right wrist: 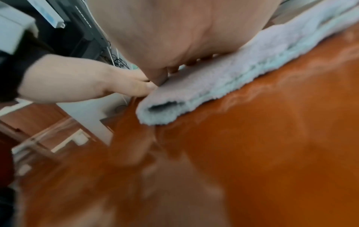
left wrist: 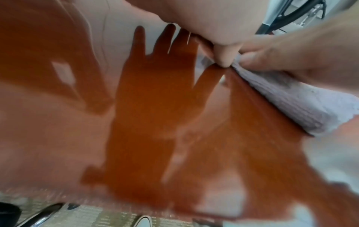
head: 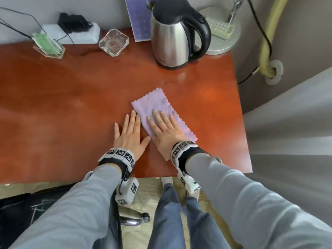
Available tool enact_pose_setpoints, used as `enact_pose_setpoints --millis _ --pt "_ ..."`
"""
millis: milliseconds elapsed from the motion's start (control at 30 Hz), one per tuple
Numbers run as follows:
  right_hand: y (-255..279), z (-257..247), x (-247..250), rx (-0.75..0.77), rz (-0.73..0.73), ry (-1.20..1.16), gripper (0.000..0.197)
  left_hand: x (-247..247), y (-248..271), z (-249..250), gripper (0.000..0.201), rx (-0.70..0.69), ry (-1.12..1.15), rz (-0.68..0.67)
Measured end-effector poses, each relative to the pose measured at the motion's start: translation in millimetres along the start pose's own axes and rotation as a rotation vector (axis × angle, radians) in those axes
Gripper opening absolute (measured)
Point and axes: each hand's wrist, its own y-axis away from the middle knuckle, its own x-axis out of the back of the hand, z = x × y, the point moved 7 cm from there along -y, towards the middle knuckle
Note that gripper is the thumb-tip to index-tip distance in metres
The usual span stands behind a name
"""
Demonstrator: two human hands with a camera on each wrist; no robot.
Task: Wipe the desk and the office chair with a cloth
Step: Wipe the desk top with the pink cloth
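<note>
While unlabelled, cloth lies under right hand.

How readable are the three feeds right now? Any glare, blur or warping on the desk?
Head view: sharp centre, glare patches on the desk, edges bowed by the wide lens. Left wrist view: blurred, left hand mirrored darkly in the gloss. Right wrist view: cloth readable, foreground smeared.

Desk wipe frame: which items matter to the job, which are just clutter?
Job: cloth, flat under the right hand; desk; left hand, flat on the desk beside the cloth.

Clutter: kettle, ashtray, card holder, power strip, lamp base.
</note>
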Motion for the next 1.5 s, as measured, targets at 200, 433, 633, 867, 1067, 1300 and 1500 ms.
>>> enact_pose_setpoints --millis 200,433,633,867,1067,1300,1500 --pt "-49 48 42 -0.097 -0.013 0.007 0.064 23 -34 12 0.106 -0.112 -0.069 -0.083" --pt "-98 31 65 -0.039 -0.032 0.060 0.071 35 -70 2 0.151 -0.111 -0.093 -0.235" --pt "-29 128 55 -0.344 0.119 -0.145 0.069 42 -75 20 0.166 -0.053 -0.103 -0.332" --pt "-16 140 60 -0.563 0.135 -0.184 0.078 44 -84 32 0.173 -0.002 -0.143 -0.379" --pt "-58 44 65 -0.257 0.110 -0.153 0.074 53 -86 42 0.148 -0.062 -0.157 -0.234" --pt "-27 141 93 -0.516 0.105 -0.028 0.082 59 -97 80 0.162 -0.226 -0.162 -0.277" --pt "-57 149 101 -0.397 0.036 0.103 0.107 58 -101 101 0.165 -0.074 -0.213 -0.326"
